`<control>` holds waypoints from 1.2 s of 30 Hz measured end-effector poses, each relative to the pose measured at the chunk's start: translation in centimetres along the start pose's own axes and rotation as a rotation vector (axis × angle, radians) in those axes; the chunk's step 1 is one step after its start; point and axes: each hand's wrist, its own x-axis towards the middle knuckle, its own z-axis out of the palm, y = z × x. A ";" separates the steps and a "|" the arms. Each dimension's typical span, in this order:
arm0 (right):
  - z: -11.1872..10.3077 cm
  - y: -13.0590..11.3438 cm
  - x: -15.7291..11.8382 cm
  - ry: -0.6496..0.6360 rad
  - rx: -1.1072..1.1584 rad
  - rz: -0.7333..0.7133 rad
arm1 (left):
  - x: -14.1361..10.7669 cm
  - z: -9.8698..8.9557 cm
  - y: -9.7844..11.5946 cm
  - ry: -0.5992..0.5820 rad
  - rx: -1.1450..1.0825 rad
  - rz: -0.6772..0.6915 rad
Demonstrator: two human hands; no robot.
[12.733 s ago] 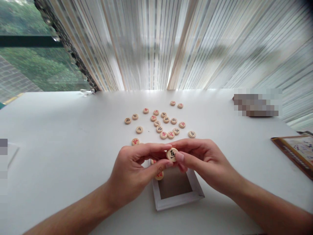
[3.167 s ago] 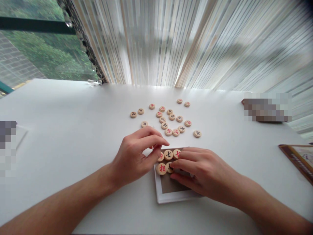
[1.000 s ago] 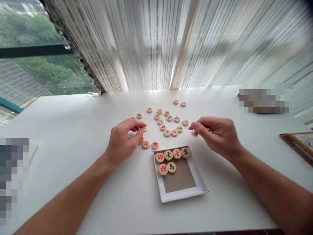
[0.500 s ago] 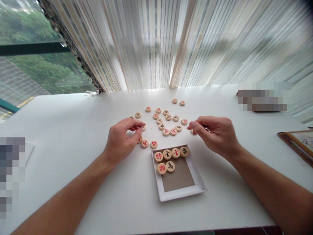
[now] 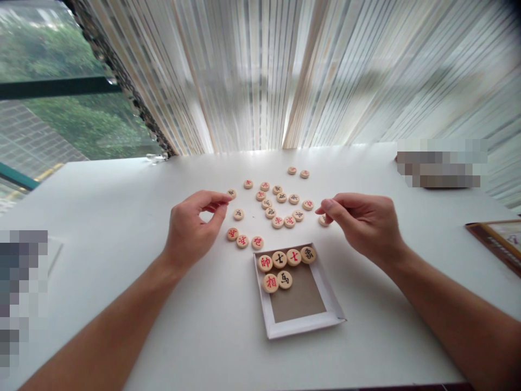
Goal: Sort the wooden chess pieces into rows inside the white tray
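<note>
My left hand (image 5: 194, 225) is closed in a pinch, thumb and forefinger tips together beside a black-marked xiangqi piece (image 5: 232, 193). Whether anything sits between those tips is hidden. My right hand (image 5: 360, 222) is pinched too, above and partly covering another round piece (image 5: 323, 220); I cannot make out what its fingertips hold, if anything. Between the hands, several wooden xiangqi pieces with red or black characters lie scattered, such as a red piece (image 5: 257, 242). Nearer me is a shallow white box (image 5: 303, 326) with a row of pieces along its far side and two below, one a black horse piece (image 5: 285, 279).
The white table (image 5: 195, 336) carries everything. Two pieces (image 5: 298, 172) lie farthest back, toward the striped curtain (image 5: 252, 76). A brown-edged board (image 5: 494, 244) is at the right edge, a blurred item (image 5: 439, 168) at back right and another (image 5: 20, 293) at left.
My left hand has shifted left and slightly up, uncovering a black piece and a red piece. My right hand has moved slightly right. The pieces in the box are unchanged.
</note>
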 end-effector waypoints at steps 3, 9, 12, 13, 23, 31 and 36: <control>-0.1 0.1 0.1 0.039 0.031 0.029 | 0.7 -0.6 -0.6 0.062 0.008 -0.040; 0.0 0.2 0.2 0.047 0.039 0.034 | 1.6 -1.3 -2.1 0.123 0.040 -0.042; 0.0 0.1 0.1 0.043 0.041 0.032 | 1.7 -1.4 -2.6 0.122 0.058 -0.044; 0.0 0.1 0.1 0.042 0.042 0.031 | 1.8 -1.4 -2.8 0.121 0.065 -0.044; 0.0 0.3 0.1 0.022 -0.004 0.008 | 1.6 -0.9 -2.8 0.076 0.084 -0.075; 0.1 0.5 0.1 -0.042 -0.049 -0.018 | 0.4 0.1 -1.6 -0.042 0.079 -0.023; 0.3 0.5 0.1 -0.074 -0.099 -0.054 | 0.4 0.9 -0.1 -0.214 0.055 0.228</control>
